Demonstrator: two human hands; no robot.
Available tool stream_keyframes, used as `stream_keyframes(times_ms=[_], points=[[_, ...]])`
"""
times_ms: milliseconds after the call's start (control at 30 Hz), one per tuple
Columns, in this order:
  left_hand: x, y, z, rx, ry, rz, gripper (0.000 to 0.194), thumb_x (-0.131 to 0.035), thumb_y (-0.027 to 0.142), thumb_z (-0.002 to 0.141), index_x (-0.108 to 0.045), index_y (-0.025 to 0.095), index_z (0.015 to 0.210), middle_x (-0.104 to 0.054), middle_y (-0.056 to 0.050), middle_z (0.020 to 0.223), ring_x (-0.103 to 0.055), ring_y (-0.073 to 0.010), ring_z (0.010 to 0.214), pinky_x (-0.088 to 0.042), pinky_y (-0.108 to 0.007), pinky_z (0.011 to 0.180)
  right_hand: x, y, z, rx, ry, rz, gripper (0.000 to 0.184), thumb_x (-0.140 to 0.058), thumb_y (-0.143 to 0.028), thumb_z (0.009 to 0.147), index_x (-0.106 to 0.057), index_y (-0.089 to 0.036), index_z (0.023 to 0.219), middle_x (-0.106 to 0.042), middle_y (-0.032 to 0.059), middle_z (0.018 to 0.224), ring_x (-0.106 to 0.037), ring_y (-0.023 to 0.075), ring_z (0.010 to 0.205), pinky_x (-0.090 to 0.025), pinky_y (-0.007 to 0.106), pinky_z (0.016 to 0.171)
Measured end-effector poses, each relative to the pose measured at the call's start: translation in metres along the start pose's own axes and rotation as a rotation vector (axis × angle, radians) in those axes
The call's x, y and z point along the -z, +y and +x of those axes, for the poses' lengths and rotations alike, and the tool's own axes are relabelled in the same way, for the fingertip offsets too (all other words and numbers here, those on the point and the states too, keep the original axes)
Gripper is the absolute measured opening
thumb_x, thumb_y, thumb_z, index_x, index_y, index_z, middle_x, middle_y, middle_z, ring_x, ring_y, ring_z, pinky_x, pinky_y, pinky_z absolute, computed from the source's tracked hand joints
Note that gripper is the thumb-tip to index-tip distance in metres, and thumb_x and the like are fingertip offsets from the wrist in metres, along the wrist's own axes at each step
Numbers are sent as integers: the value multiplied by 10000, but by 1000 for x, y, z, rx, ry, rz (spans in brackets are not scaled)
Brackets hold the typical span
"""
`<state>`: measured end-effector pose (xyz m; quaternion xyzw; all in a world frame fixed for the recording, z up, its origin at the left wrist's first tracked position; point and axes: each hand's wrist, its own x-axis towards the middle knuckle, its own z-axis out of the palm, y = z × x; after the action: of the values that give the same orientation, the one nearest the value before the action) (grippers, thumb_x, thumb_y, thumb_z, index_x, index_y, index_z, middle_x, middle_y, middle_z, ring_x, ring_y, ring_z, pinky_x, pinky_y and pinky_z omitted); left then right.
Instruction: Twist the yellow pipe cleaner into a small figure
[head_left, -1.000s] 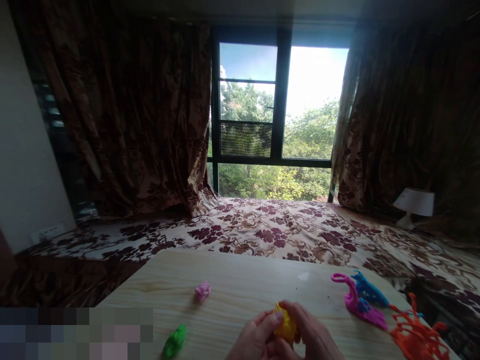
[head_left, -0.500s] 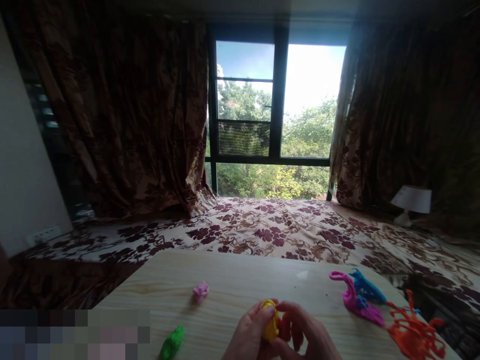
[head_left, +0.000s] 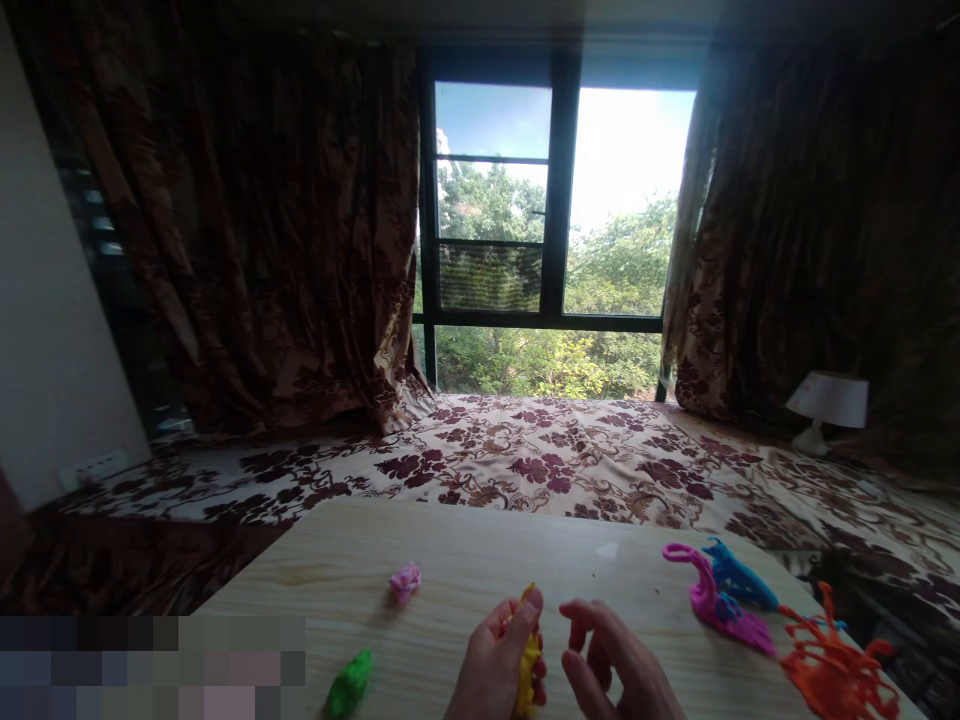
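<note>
A soft-looking yellow lump, like modelling clay (head_left: 528, 668), is gripped in my left hand (head_left: 491, 662), with the thumb pressed along its top. Part of the lump is hidden by the fingers. Just to its right, my right hand (head_left: 619, 660) is apart from the lump, its fingers bent and spread with nothing between them. On the table to the left lie a small pink lump (head_left: 405, 582) and a green lump (head_left: 349, 684).
The pale wooden table (head_left: 465, 540) has magenta (head_left: 731, 620), blue (head_left: 739, 575) and orange (head_left: 836, 650) clay-like pieces at its right. Behind it lies a floral cloth (head_left: 540, 440) below a window. A small lamp (head_left: 829, 400) stands at the right.
My right hand has come off the yellow clay and moved slightly right. My left hand keeps hold of the clay and has turned it more upright.
</note>
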<state>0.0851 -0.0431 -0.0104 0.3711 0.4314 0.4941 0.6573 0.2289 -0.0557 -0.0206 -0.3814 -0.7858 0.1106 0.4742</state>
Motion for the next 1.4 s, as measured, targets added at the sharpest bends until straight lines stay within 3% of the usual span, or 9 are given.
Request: stream_keyframes(times_ms=[267, 467, 633, 800, 900, 1000, 1167, 1300, 1400], points=[[-7, 1, -5, 32, 43, 67, 493, -470, 607, 694, -357, 197, 445, -279, 82, 312, -252, -49, 260, -137, -178, 299, -16, 5, -9, -154, 84, 114, 218, -498, -305, 793, -529, -244, 1000, -571, -11, 702, -461, 84, 419, -404, 199, 435], [-12, -11, -9, -110, 56, 166, 462, -496, 529, 726, -355, 196, 438, -278, 84, 345, -213, -45, 293, -128, -202, 328, -15, 10, -9, -374, 78, 202, 231, -464, -354, 822, -550, -211, 983, -582, -7, 706, -471, 98, 474, -387, 208, 471], [-18, -8, -23, -172, 52, 291, 436, -532, 505, 714, -444, 170, 447, -352, 65, 374, -317, -59, 346, -233, -195, 369, -1, 1, -5, -541, 229, 334, 259, -481, -363, 816, -576, -170, 961, -559, -12, 654, -483, 110, 498, -402, 216, 473], [-23, -9, -23, -109, 59, 198, 498, -377, 588, 765, -600, 170, 919, -583, 8, 597, -510, -104, 506, -391, -208, 503, -1, -26, -7, -606, 325, 337, 257, -388, -323, 867, -568, -186, 989, -599, 37, 905, -559, 157, 832, -448, 259, 723], [-24, -7, -25, -130, 39, 84, 528, -393, 573, 774, -530, 196, 1118, -642, -40, 891, -590, -144, 811, -434, -234, 741, -8, -52, -5, -530, 348, 325, 210, -393, -258, 865, -583, -192, 925, -575, 42, 978, -527, 160, 935, -407, 276, 839], [-25, -1, -28, -35, -66, -152, 590, -381, 574, 784, -417, 208, 1245, -595, -73, 1104, -542, -176, 1027, -380, -275, 910, -17, -67, -4, -463, 371, 271, 145, -424, -214, 847, -566, -199, 869, -560, 41, 968, -514, 161, 942, -396, 282, 853], [-25, 4, -33, 185, -137, -434, 560, -434, 553, 777, -430, 243, 1242, -472, -58, 1296, -446, -177, 1173, -311, -260, 1002, -36, -65, 1, -605, 394, 137, 57, -521, -253, 798, -522, -215, 839, -567, 7, 820, -537, 160, 773, -426, 268, 721], [-26, 2, -33, 148, -150, -445, 511, -438, 520, 792, -462, 233, 1215, -525, -60, 1243, -466, -176, 1155, -341, -258, 983, -38, -60, 6, -676, 424, 214, 110, -513, -324, 811, -519, -215, 793, -567, -12, 729, -532, 150, 673, -415, 247, 635], [-20, 1, -29, 50, -63, -302, 469, -455, 488, 795, -507, 200, 1162, -568, -85, 1175, -497, -199, 1111, -397, -291, 923, -34, -55, 9, -718, 465, 426, 199, -493, -363, 820, -516, -202, 706, -553, -24, 656, -517, 138, 621, -403, 232, 591]])
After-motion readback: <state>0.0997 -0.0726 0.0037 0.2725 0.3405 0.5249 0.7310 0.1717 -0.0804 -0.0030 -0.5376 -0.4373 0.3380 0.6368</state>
